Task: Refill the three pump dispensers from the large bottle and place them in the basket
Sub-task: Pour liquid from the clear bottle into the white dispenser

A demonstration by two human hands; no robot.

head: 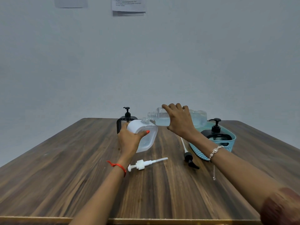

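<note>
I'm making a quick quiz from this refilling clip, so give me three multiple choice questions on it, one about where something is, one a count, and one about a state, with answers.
1. Where is the black dispenser on the right?
A. In the teal basket
B. Lying on the table
C. In the left hand

2. How many loose pump heads lie on the table?
A. None
B. Two
C. Four

3. How is the large clear bottle held?
A. Upright and capped
B. Tipped, open neck towards the white dispenser
C. Upside down in the basket

Answers:
1 A: it stands inside the basket walls.
2 B: a white pump and a black pump.
3 B: the right hand tilts it while the left hand steadies the dispenser.
</note>
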